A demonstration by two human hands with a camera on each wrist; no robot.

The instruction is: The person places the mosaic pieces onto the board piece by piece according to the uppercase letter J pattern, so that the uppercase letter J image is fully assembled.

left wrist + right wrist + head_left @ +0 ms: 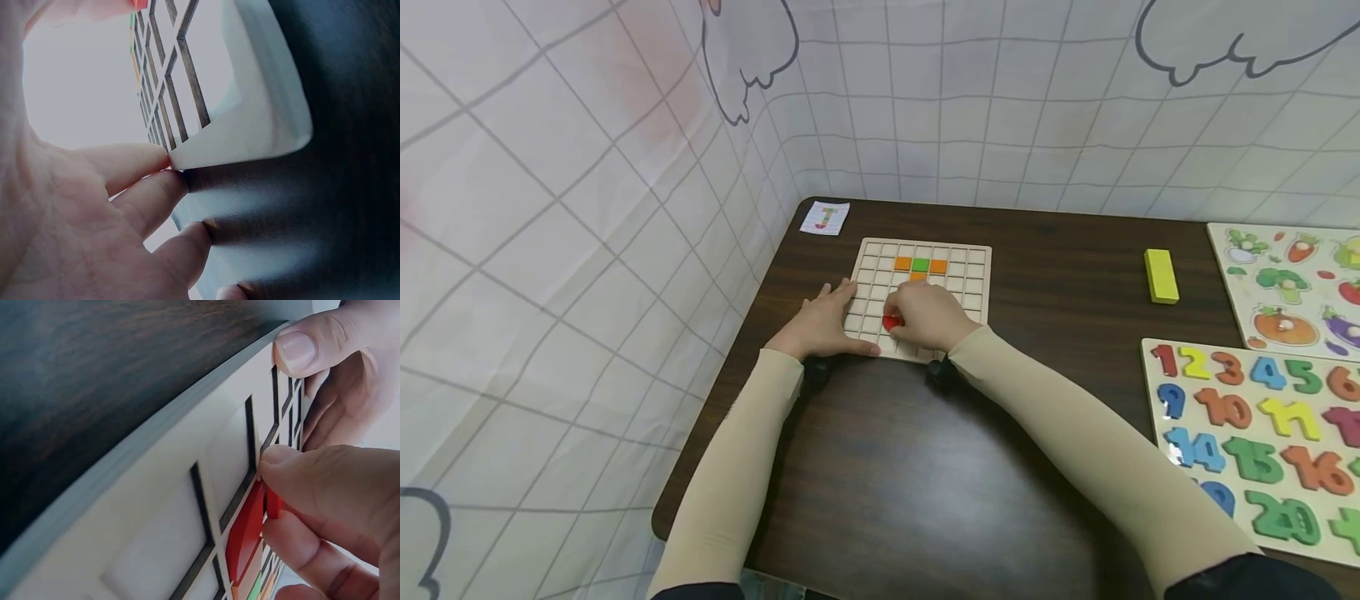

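A pale square grid board (pixel 973 287) lies on the dark table. Orange tiles (pixel 902 263) and a green tile (pixel 921 265) sit in its upper cells. My left hand (pixel 823 323) rests along the board's left side with fingers extended, its thumb at the near edge. Over the lower cells, my right hand (pixel 931 315) pinches a red tile (pixel 273 504) between thumb and index finger. Beside that tile, another red tile (pixel 245 534) lies in the grid, as the right wrist view shows. My right hand hides part of the middle cells in the head view.
A small card (pixel 824 218) with a coloured J pattern lies behind the board. To the right are a yellow block (pixel 1162 277), a vegetable puzzle board (pixel 1240 312) and a number puzzle board (pixel 1148 367). White grid-patterned cloth (pixel 985 117) borders the table's left and back.
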